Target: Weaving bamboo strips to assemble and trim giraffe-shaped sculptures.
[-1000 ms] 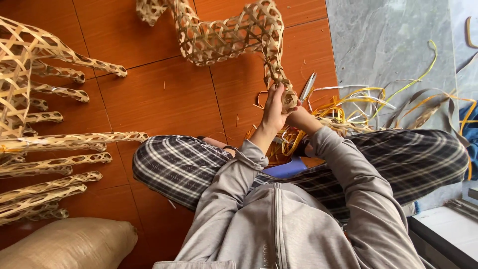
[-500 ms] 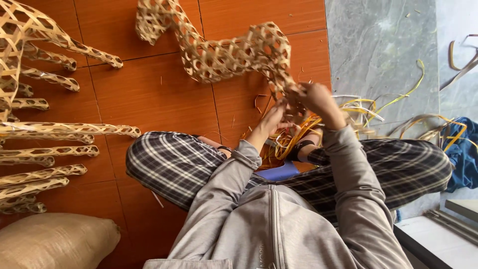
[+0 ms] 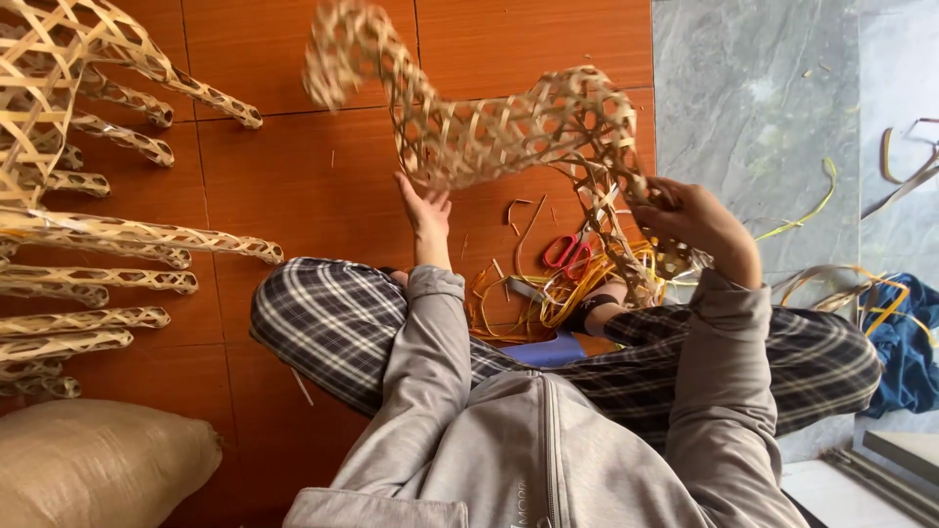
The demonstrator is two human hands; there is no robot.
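Observation:
An open-weave bamboo animal figure (image 3: 489, 127) is lifted above the orange tiled floor in front of me. My right hand (image 3: 699, 223) grips one woven leg of it at the lower right. My left hand (image 3: 426, 210) is flat with fingers apart, touching the underside of the woven body. I sit cross-legged in plaid trousers and a grey zipped jacket.
Finished woven bamboo figures (image 3: 88, 196) lie stacked at the left. Red-handled scissors (image 3: 567, 252) and loose yellow bamboo strips (image 3: 533, 303) lie between my legs. A tan sack (image 3: 98, 464) sits at the lower left, grey stone flooring (image 3: 753, 108) and blue cloth (image 3: 905, 342) at the right.
The woven figure has swung up and leftward. My left hand let go of the leg and moved left under the body. My right hand now holds the leg alone.

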